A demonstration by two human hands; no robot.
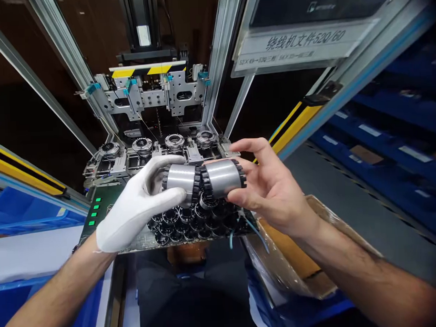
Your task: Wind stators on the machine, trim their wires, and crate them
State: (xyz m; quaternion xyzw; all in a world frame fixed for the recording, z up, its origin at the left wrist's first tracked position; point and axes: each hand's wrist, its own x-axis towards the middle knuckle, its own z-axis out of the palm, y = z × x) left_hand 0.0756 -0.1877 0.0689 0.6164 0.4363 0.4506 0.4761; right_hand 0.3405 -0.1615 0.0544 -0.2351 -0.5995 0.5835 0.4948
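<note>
My left hand (133,207), in a white glove, grips a shiny metal cylinder with black toothed ends (181,179). A second, matching cylinder (223,176) sits in my bare right hand (270,185), fingers wrapped under it. The two cylinders lie on their sides, end to end and touching, held above a tray of several more such cylinders (195,221) standing upright. Behind them, a winding machine carries a row of round fixtures (158,144) with parts seated in them.
Aluminium frame posts (217,54) flank the machine, with yellow-black safety strips (291,125) at each side. A green-lit button panel (94,210) sits left of the tray. A plastic-lined cardboard box (296,261) stands lower right. Blue bins (27,222) lie left, blue shelves (392,143) right.
</note>
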